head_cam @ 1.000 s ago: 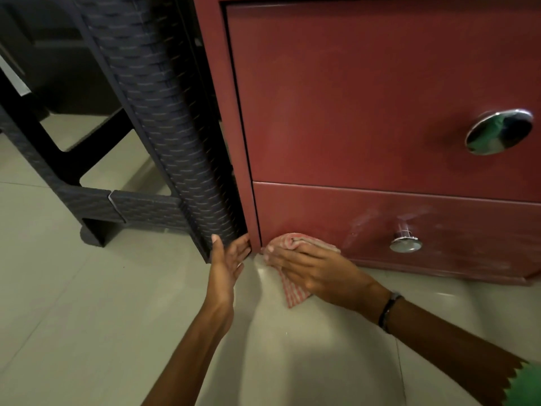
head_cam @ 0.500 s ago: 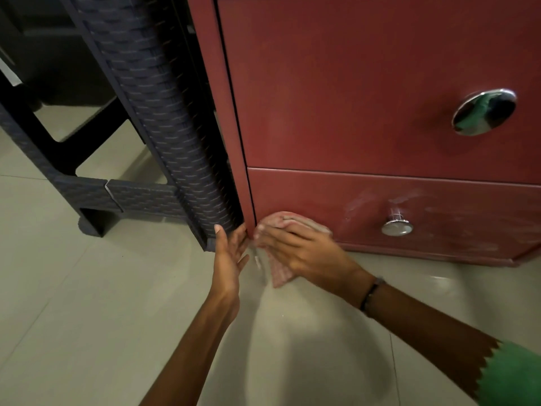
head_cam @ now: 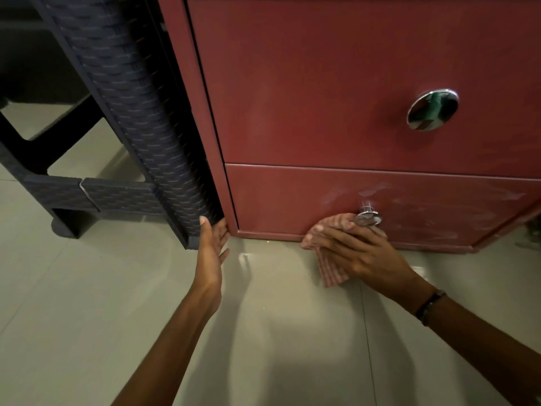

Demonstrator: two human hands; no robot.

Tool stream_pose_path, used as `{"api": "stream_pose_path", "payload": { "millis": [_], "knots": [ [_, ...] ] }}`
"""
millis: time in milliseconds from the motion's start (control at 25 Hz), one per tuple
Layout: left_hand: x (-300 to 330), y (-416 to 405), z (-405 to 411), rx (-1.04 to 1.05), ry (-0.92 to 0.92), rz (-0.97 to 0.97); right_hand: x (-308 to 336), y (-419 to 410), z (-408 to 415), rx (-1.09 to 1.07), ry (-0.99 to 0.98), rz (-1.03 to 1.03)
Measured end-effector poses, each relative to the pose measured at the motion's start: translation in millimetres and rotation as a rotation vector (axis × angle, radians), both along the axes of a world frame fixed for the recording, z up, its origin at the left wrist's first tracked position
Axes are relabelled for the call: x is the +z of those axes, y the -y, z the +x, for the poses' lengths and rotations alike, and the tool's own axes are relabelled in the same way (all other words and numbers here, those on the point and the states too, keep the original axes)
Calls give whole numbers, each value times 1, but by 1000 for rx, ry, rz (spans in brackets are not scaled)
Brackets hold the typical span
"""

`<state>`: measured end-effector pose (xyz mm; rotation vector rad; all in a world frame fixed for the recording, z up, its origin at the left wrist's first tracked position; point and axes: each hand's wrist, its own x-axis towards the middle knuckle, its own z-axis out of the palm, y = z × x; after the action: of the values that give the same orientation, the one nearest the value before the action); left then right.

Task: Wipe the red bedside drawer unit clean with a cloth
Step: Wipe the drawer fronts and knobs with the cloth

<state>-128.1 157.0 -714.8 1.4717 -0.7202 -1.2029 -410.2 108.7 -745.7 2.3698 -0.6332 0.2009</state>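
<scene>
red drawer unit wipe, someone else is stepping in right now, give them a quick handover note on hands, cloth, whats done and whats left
Right hand presses the striped cloth flat against the lower drawer, just left of and below its small knob.
Left hand is open, fingers resting on the foot of the dark woven chair leg beside the red drawer unit.
Done: the left part of the lower drawer looks clean.
Left: pale dusty smears show around and right of the small knob; the upper drawer and its large knob look faintly dusty too, though that is hard to tell.
</scene>
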Motion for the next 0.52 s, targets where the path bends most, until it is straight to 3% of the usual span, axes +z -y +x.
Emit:
{"api": "stream_pose_path", "payload": {
  "millis": [200,440,520],
  "knots": [
    [13,6,-11,46,40,-135,9,-4,26,-5,163,90],
    [3,12,-27,32,172,-315,95,9,82,175,524,-10],
    [0,12,-28,38,219,-318,88,3,71,165,513,24]
  ]
}}
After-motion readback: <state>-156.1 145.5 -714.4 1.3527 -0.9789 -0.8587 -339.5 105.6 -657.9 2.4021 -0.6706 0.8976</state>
